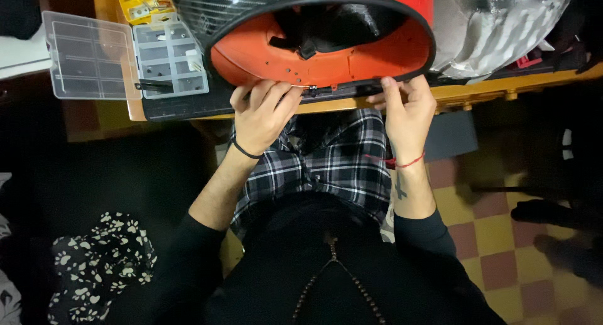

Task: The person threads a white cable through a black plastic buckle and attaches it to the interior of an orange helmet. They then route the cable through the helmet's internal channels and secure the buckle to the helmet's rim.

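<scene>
Item: orange shell [377, 48], a large rigid moulded piece judged light but awkward, lying open-side-up on the bench edge [490, 89]; I am pinching its near black-trimmed rim with my left hand [264, 114] and right hand [408, 108], fingers curled shut on it.

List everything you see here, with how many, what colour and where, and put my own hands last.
Shell: one, red with a black rim, on the bench edge, open side facing the camera.
Parts box: one, clear with compartments, lid open, left of the shell.
Packet: one, yellow, behind the box.
Bench: one, yellow wood, across the top.
Floor: red and yellow tiles, lower right.
Cloth: one, black with white paw prints, lower left.
Left hand: black wristband, fingers on the shell's lower rim.
Right hand: red thread at the wrist, fingers on the same rim.
</scene>
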